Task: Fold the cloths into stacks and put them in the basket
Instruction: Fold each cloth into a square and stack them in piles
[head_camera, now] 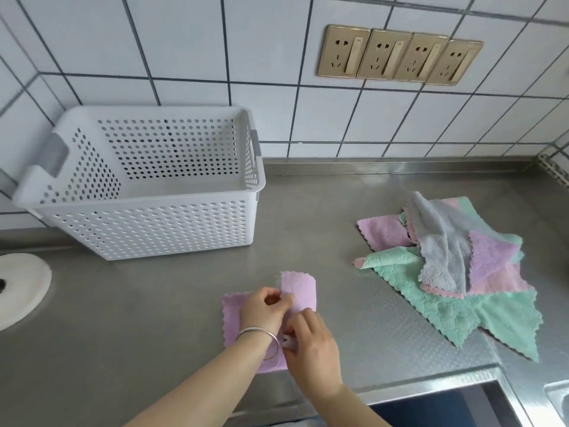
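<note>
Both hands on it: left hand [264,309] pinches the purple cloth [237,322] at its raised fold, right hand [311,343] grips the near edge. Cloth lies on the steel table [154,334], white basket [147,223] behind, unfolded pile [455,266] well right.

Lilac cloth [235,315] part-folded at counter front; mixed cloth heap [452,266] right; white basket [147,223] upright.
</note>
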Demonstrator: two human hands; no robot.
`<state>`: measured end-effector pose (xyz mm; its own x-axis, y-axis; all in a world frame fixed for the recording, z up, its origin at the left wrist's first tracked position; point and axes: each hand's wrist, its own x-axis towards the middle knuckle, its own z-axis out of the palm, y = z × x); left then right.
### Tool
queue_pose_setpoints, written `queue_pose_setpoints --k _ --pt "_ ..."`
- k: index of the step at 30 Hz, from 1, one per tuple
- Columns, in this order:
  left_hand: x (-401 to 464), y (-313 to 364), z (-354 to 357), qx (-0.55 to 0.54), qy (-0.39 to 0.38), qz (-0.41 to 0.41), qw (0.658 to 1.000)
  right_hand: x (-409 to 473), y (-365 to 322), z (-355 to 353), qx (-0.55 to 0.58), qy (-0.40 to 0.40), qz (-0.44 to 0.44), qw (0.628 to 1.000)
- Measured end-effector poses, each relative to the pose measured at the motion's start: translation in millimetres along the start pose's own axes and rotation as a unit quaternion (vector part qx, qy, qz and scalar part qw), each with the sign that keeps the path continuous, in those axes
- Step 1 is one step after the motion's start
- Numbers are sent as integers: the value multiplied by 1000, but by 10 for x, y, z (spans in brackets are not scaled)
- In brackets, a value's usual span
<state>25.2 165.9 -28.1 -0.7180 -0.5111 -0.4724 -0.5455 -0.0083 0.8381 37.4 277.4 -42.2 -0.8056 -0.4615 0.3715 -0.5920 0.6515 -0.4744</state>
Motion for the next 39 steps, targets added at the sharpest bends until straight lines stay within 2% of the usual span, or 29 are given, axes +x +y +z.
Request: queue_pose_setpoints --k 3,6,10,13,18,25,30,39 --pt "18 -20 -54 -2 18 -29 999 -29 48 32 4 -11 -75 997" --pt "8 -19 -178 60 58 21 996 -81 130 83 -27 -50 -53 997" --pt "-52 -101 -363 133 97 56 985 -96 200 144 -80 -154 -27 984" --pt "-68 -216 -478 151 127 44 979 -136 189 207 -80 -213 -25 973" --pt "-30 -379 -575 128 162 13 978 -203 195 313 -83 -263 -51 960" --pt "-8 -526 -582 111 180 0 977 -202 199 378 -142 -286 -28 947" --pt "31 -651 -562 137 189 1 972 -200 166 370 -130 -283 -52 949" --pt "-5 -710 -525 166 175 52 969 -181 168 386 -101 -276 -87 952"
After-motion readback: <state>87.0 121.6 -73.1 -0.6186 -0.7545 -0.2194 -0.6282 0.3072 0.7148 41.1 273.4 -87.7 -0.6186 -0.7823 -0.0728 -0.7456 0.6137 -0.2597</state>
